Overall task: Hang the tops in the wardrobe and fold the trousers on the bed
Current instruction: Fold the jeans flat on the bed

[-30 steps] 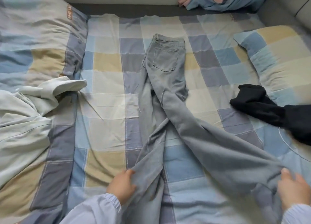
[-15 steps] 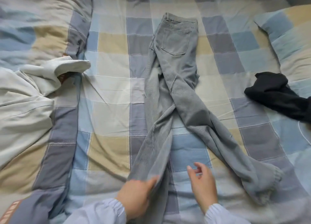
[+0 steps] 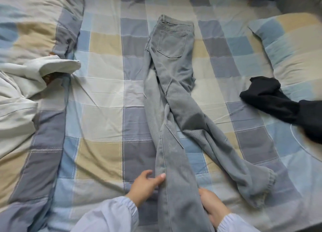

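The left hand (image 3: 145, 185) pinches a grey denim trouser leg (image 3: 177, 188) at its left edge; the right hand (image 3: 211, 205) grips its right edge, both forearms in pale blue cuffed sleeves (image 3: 111, 214).

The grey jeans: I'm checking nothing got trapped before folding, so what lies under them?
Under the grey jeans only the checked bedsheet shows, all round them. One leg crosses over the other. Anything beneath the denim itself is covered. Both hands hold the near leg's edges.

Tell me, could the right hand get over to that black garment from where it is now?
Probably yes. The right hand is holding one leg of the grey jeans, so it must let go first. The black garment lies uncovered near the pillow; only the other trouser leg lies between.
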`<state>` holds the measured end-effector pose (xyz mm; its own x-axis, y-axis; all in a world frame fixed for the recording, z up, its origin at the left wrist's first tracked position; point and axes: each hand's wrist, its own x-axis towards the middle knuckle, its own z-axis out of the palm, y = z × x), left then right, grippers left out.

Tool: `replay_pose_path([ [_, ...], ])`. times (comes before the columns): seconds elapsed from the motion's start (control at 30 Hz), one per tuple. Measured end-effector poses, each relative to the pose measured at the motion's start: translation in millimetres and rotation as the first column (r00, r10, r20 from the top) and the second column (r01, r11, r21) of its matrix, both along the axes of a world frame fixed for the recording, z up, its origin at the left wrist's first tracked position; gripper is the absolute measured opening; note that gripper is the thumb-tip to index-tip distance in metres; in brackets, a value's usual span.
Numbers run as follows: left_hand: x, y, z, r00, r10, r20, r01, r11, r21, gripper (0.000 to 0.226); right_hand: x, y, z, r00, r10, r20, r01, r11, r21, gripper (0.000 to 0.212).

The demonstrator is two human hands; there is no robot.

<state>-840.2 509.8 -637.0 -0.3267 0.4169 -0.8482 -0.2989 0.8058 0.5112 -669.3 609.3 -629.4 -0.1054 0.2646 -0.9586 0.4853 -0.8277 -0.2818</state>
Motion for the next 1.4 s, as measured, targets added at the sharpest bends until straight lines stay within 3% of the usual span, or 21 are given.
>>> replay_pose_path([
  [0.03,7.5,-4.5,3.3,0.999,0.012,0.047,-0.014,0.999,0.042,0.038,2.0,-1.5,-3.4,1.0,-0.011,-0.011,0.011,1.0,-0.016,0.025],
  [0.1,16.5,-13.2,13.5,0.994,0.014,-0.11,-0.002,0.994,0.105,0.018,2.0,-7.1,-9.5,0.997,-0.049,-0.065,0.045,0.997,-0.062,0.027],
  [0.17,9.5,-24.7,39.5,0.95,0.047,-0.309,-0.001,0.989,0.147,0.024,-6.0,-19.3,-11.3,0.988,-0.021,-0.152,-0.002,0.989,-0.147,0.043],
  [0.23,-0.6,-32.0,72.2,0.921,0.029,-0.388,0.075,0.965,0.25,0.039,-20.1,-38.0,-11.7,0.973,0.081,-0.215,-0.131,0.965,-0.228,0.05],
  [0.27,-4.2,-32.9,86.0,0.899,-0.08,-0.43,0.208,0.943,0.259,0.042,-27.1,-51.9,-11.6,0.964,0.094,-0.25,-0.162,0.95,-0.265,0.047],
  [0.33,-0.1,-24.5,102.4,0.7,-0.433,-0.568,0.562,0.825,0.063,0.039,-34.2,-66.0,-13.3,0.984,-0.132,-0.12,0.099,0.964,-0.247,0.043],
  [0.37,6.1,-21.3,96.0,0.586,-0.602,-0.542,0.688,0.723,-0.059,0.04,-38.5,-65.1,-17.0,0.964,-0.262,-0.049,0.244,0.942,-0.228,0.037],
  [0.4,13.1,-17.9,84.5,0.525,-0.714,-0.464,0.758,0.64,-0.126,0.045,-43.5,-65.9,-22.1,0.956,-0.29,-0.049,0.28,0.948,-0.15,0.032],
  [0.47,18.8,-18.2,53.8,0.529,-0.798,-0.288,0.807,0.578,-0.121,0.042,-48.8,-61.6,-21.2,0.957,-0.275,-0.089,0.273,0.961,-0.034,0.038],
  [0.53,11.1,-26.8,19.7,0.642,-0.716,-0.273,0.72,0.686,-0.107,0.035,-50.2,-55.7,-23.1,0.975,-0.188,-0.116,0.184,0.982,-0.037,0.043],
  [0.6,-7.4,-32.8,-4.3,0.776,-0.454,-0.438,0.447,0.886,-0.125,0.029,-48.6,-53.4,-34.3,0.997,0.015,-0.072,-0.006,0.992,0.124,0.04],
  [0.67,-23.2,-45.6,-18.2,0.728,-0.192,-0.659,0.138,0.981,-0.133,0.035,-47.9,-59.0,-51.8,0.985,0.175,0.0,-0.171,0.962,0.214,0.026],
  [0.7,-28.2,-56.0,-24.2,0.711,-0.113,-0.694,0.051,0.993,-0.109,0.043,-46.6,-63.4,-60.1,0.979,0.204,0.016,-0.203,0.96,0.194,0.019],
  [0.77,-30.6,-78.4,-32.2,0.837,-0.105,-0.537,0.061,0.993,-0.099,0.041,-44.8,-75.5,-62.7,0.976,0.216,0.025,-0.217,0.965,0.144,0.015],
  [0.8,-25.5,-89.1,-37.4,0.905,-0.202,-0.375,0.16,0.977,-0.139,0.032,-42.6,-82.4,-62.8,0.976,0.217,0.009,-0.217,0.97,0.113,0.022],
  [0.87,-9.1,-109.9,-43.6,0.897,-0.42,-0.136,0.394,0.901,-0.183,0.023,-37.4,-96.4,-58.0,0.979,0.203,-0.038,-0.202,0.979,0.022,0.04],
  [0.97,1.2,-123.5,-34.4,0.883,-0.403,-0.241,0.361,0.911,-0.201,0.016,-29.2,-110.4,-48.2,0.972,0.233,-0.034,-0.233,0.972,0.006,0.052],
  [1.07,1.7,-133.9,-14.8,0.925,-0.28,-0.257,0.244,0.956,-0.164,0.029,-22.6,-114.1,-30.1,0.976,0.212,0.041,-0.216,0.963,0.159,0.025],
  [1.17,6.4,-148.0,14.3,0.984,-0.015,-0.175,0.007,0.999,-0.047,0.025,-24.2,-122.8,-11.7,0.98,0.187,0.063,-0.196,0.958,0.211,0.023],
  [1.27,6.2,-165.0,39.9,0.947,0.214,-0.241,-0.222,0.975,-0.003,0.047,-25.3,-127.8,4.2,0.985,0.131,0.11,-0.155,0.957,0.247,0.032],
  [1.4,-16.6,-193.1,70.3,0.866,0.381,-0.325,-0.387,0.921,0.051,0.009,-23.7,-127.1,19.4,0.996,0.075,0.055,-0.087,0.96,0.266,0.014],
])
